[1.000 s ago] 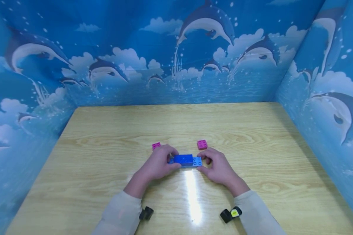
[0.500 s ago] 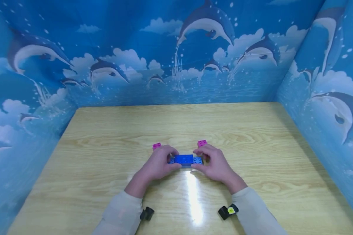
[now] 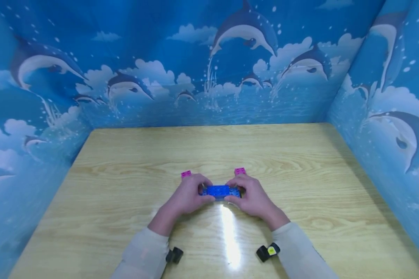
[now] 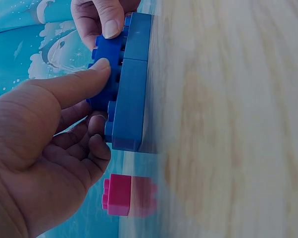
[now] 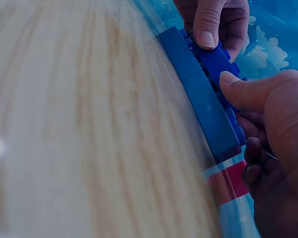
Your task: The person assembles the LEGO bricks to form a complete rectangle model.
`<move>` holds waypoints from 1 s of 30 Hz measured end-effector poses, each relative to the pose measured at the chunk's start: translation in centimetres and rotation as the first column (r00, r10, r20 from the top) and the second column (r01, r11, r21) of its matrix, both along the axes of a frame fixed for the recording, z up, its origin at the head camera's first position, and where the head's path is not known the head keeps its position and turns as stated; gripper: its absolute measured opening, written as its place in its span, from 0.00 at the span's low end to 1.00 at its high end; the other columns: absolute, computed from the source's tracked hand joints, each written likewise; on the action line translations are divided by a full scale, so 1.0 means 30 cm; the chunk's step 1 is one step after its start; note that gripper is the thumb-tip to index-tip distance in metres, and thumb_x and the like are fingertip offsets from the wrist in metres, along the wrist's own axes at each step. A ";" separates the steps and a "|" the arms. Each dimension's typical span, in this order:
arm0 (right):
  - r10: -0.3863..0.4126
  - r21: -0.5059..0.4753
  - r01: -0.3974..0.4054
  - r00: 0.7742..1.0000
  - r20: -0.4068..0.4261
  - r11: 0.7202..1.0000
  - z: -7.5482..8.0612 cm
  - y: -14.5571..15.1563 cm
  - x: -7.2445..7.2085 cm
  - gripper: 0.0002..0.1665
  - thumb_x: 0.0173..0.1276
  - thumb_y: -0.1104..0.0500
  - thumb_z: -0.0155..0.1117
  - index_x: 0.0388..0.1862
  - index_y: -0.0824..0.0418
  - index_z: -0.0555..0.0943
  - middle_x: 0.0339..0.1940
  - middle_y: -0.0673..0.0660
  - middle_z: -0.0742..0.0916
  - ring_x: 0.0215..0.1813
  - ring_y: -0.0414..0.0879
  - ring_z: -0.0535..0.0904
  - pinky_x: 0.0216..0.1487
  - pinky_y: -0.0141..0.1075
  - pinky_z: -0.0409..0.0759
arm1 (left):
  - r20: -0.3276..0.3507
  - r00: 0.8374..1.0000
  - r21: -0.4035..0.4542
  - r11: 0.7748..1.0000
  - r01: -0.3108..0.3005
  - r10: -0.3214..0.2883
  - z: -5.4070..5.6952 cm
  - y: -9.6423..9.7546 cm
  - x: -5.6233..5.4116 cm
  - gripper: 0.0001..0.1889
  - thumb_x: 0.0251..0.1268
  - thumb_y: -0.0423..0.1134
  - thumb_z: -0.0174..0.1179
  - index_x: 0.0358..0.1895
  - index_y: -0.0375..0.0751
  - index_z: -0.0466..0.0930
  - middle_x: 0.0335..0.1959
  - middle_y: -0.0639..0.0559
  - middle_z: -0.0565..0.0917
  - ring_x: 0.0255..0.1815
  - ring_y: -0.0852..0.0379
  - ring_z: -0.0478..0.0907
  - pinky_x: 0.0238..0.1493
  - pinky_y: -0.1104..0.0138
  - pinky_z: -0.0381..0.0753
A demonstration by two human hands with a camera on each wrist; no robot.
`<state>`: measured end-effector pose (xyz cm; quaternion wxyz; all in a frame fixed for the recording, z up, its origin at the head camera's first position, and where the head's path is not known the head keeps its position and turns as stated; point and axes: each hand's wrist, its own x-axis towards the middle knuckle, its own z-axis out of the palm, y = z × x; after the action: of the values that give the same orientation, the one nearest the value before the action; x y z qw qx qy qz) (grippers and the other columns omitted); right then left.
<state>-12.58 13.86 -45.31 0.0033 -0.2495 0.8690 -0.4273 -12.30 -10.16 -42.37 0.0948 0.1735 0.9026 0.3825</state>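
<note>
A dark blue toy building brick (image 3: 218, 191) lies across two lighter blue bricks set end to end; their seam shows in the left wrist view between the near light blue brick (image 4: 129, 104) and the far light blue brick (image 4: 138, 37). Narrow dark gaps and studs are visible between the two layers. My left hand (image 3: 193, 193) pinches the left end of the dark blue brick, thumb on its near side. At the right end my right hand (image 3: 250, 195) grips the same brick. The far fingers are partly hidden.
Behind my left hand sits a small pink brick (image 3: 186, 174). A second pink brick (image 3: 239, 171) stands behind the right hand, partly covered by it. The wood-grain table (image 3: 125, 155) meets a dolphin-printed backdrop (image 3: 143, 100) at the back and sides.
My right hand has slid left, from the right end of the light blue bricks onto the dark blue brick. The left hand has stayed in place. The right pink brick is now partly covered.
</note>
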 end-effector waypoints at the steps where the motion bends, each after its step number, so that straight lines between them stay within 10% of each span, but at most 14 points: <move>1: 0.001 -0.002 -0.001 1.000 0.001 1.000 -0.001 -0.001 0.000 0.20 0.56 0.55 0.80 0.48 0.54 0.85 0.44 0.46 0.84 0.55 0.47 0.80 0.63 0.46 0.73 | 0.000 1.000 0.003 1.000 0.000 0.000 -0.001 0.000 0.000 0.20 0.56 0.41 0.75 0.50 0.39 0.83 0.32 0.56 0.78 0.32 0.58 0.74 0.32 0.65 0.77; 18: 0.045 0.072 -0.043 0.999 -0.019 0.996 -0.009 -0.006 -0.008 0.19 0.58 0.55 0.79 0.48 0.55 0.84 0.44 0.48 0.86 0.66 0.56 0.74 0.74 0.51 0.55 | -0.030 0.999 0.016 0.999 -0.027 0.028 -0.017 0.009 0.000 0.19 0.50 0.39 0.78 0.45 0.37 0.86 0.37 0.54 0.83 0.33 0.58 0.75 0.36 0.64 0.78; 25: 0.029 0.117 -0.021 0.997 -0.065 0.993 -0.011 -0.006 -0.012 0.19 0.57 0.53 0.79 0.46 0.53 0.84 0.41 0.45 0.85 0.48 0.44 0.81 0.64 0.47 0.72 | -0.050 0.998 0.019 0.999 -0.043 0.043 -0.020 0.017 0.003 0.19 0.50 0.39 0.78 0.45 0.37 0.86 0.38 0.52 0.84 0.34 0.58 0.76 0.38 0.63 0.78; 30: 0.023 0.108 -0.017 0.998 -0.061 0.994 -0.010 -0.008 -0.011 0.20 0.58 0.53 0.79 0.47 0.57 0.84 0.44 0.49 0.86 0.56 0.50 0.80 0.71 0.49 0.62 | -0.048 0.996 0.035 0.997 -0.072 0.073 -0.029 0.019 0.009 0.20 0.49 0.39 0.79 0.47 0.37 0.85 0.40 0.50 0.84 0.38 0.56 0.78 0.42 0.62 0.80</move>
<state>-12.91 13.63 -45.61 -0.0062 -0.2709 0.8879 -0.3718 -12.02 -9.61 -43.25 0.0556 0.1516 0.9038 0.3964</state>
